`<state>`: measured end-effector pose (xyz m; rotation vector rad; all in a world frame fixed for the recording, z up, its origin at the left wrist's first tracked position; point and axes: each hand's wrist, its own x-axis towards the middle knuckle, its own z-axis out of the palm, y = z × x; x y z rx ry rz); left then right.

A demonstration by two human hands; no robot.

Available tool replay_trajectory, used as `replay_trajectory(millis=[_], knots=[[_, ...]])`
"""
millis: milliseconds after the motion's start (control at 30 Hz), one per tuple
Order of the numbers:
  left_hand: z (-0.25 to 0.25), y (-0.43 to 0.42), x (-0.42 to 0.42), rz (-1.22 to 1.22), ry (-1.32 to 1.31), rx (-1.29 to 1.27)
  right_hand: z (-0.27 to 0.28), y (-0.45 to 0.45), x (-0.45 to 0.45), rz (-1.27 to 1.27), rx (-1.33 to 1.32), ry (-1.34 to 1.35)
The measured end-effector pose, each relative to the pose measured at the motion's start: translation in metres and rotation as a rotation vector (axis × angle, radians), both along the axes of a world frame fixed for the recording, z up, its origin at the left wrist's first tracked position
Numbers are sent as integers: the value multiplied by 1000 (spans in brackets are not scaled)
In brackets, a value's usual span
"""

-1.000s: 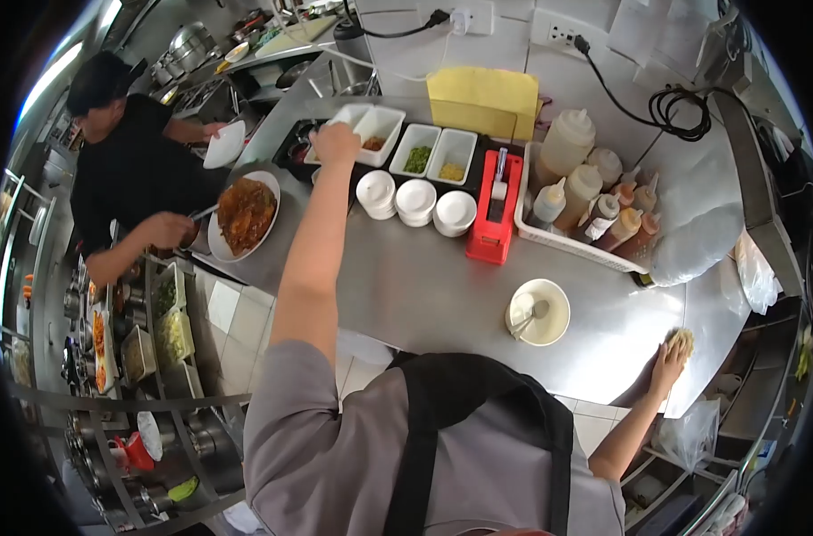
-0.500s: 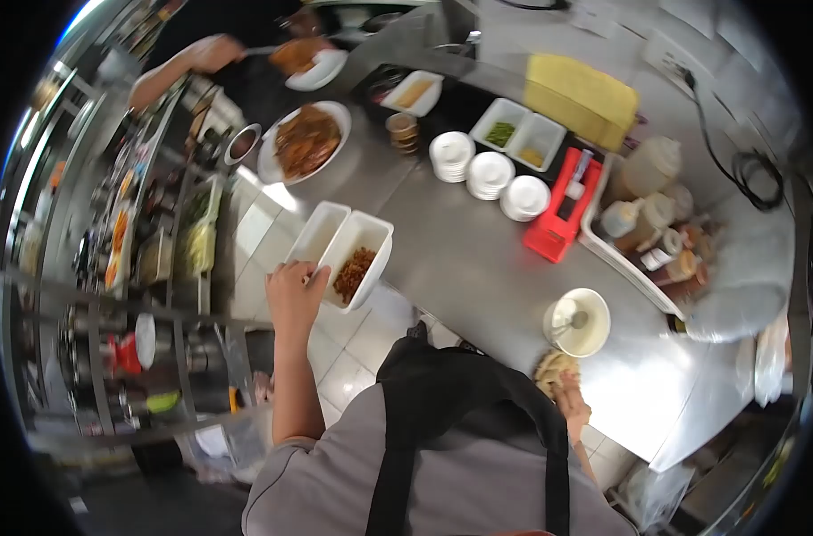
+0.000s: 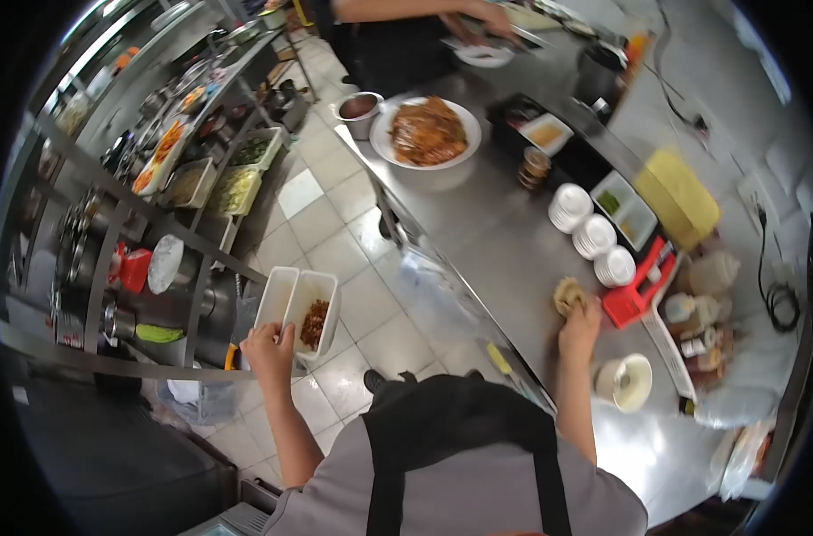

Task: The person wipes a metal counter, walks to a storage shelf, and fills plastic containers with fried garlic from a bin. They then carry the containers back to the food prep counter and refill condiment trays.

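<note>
My left hand [image 3: 268, 347] grips the near end of a white two-compartment container [image 3: 275, 295] held out over the floor. Reddish-brown bits [image 3: 314, 323] lie in its right compartment; in the left one I see no food. On the steel counter [image 3: 487, 241], my right hand [image 3: 582, 323] has its fingers closed on a crumpled beige cloth [image 3: 568, 295]. A cream-coloured tub [image 3: 646, 380] with a spoon inside stands close to my right wrist. Just beyond the cloth are a red holder [image 3: 623, 308] and stacks of small white lids or dishes [image 3: 594, 237].
A large plate of brown-sauced food [image 3: 427, 134] and a metal pot [image 3: 359, 109] sit at the counter's far end. Another person's hands [image 3: 491, 22] work over a white plate there. Metal shelving [image 3: 170, 237] stands on the left; a bin of bottles [image 3: 683, 344] is on the right.
My right hand and the cloth have moved forward along the counter, past the tub. The container stays in my left hand. My view has turned, and the other person's hands have shifted.
</note>
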<state>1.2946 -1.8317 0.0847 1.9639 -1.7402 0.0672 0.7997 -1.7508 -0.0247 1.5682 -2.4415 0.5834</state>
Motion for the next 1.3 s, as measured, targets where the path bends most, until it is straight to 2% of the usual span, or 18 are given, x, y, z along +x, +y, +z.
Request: replay_trajectory(millis=[200,233,267,333,400,467,533,633,700,767,800,833,933,967,1067,1133,1200,1300], knots=[[-9,-17,101,-12,-69,-100,62,-83,114,9,-29,11],[-12,-23,116,-8,-48,-88,70,-100,135,-30,-3,183],[-15,-29,129,8,-53,-85,60,-115,139,-14,-2,179],[-19,-48,152,-28,-15,-45,23,-137,103,-329,379,110],[-26,-72,169,-68,11,-25,-5,-129,51,-416,226,-270],[-32,-102,184,-116,40,15,1,-93,29,-537,480,415],[-30,-136,194,-147,36,54,11,-64,10,-977,297,470],[-34,-207,200,-215,34,67,88,-99,45,-1153,105,729],[-36,-256,204,-213,35,55,119,-140,79,-746,-342,427],[-35,-299,205,-199,35,32,123,-221,132,-392,-670,-237],[-32,-322,208,-220,28,43,137,-268,178,-314,-533,-440],[-32,-344,210,-194,33,32,132,-315,216,-56,-591,-610],[-30,-401,216,-181,45,11,127,-414,308,418,-63,-653],[-31,-417,219,-187,20,32,126,-433,330,554,72,-782],[-45,-464,231,-251,-7,30,104,-475,355,561,327,-666],[-62,-498,242,-246,-25,79,93,-506,363,255,52,-533],[-84,-523,257,-266,-41,34,78,-532,350,12,174,-334],[-101,-544,277,-212,-9,47,58,-555,341,35,19,-306]])
